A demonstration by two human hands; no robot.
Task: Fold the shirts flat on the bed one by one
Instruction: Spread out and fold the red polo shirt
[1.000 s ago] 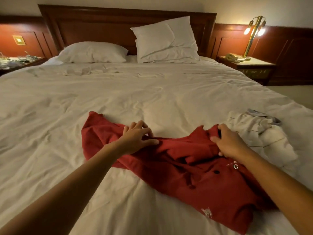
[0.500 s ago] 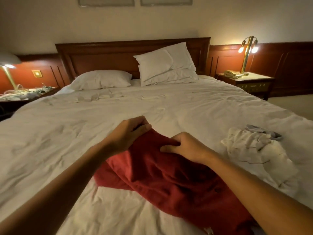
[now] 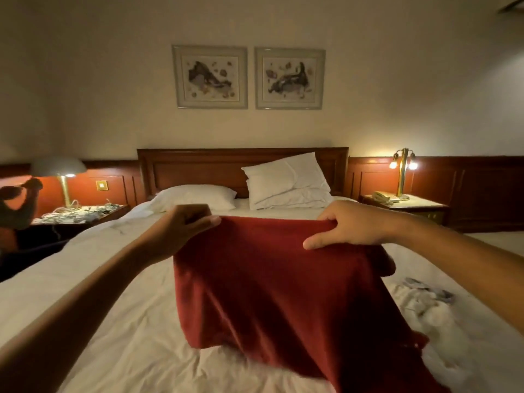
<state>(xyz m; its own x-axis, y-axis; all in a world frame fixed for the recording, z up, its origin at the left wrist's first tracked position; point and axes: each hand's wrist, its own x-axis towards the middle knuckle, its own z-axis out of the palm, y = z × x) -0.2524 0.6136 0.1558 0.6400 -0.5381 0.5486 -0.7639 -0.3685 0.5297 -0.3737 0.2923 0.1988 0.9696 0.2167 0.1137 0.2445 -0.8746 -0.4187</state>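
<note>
Fabric of the red shirt point(image 3: 283, 293) hangs from its top edge down to the bed point(image 3: 113, 307); left hand point(image 3: 185, 222) grips the 10 o'clock corner, right hand point(image 3: 348, 225) the 2 o'clock corner, hands well apart. Crumpled pale shirt point(image 3: 433, 310) lies on the sheet at 4 o'clock.

Matt red cloth shirt point(image 3: 283, 293) above a creased white cotton bed point(image 3: 113, 321) sheet; glossy dark wood headboard point(image 3: 198, 165); polished brass lamp point(image 3: 402, 177).
</note>
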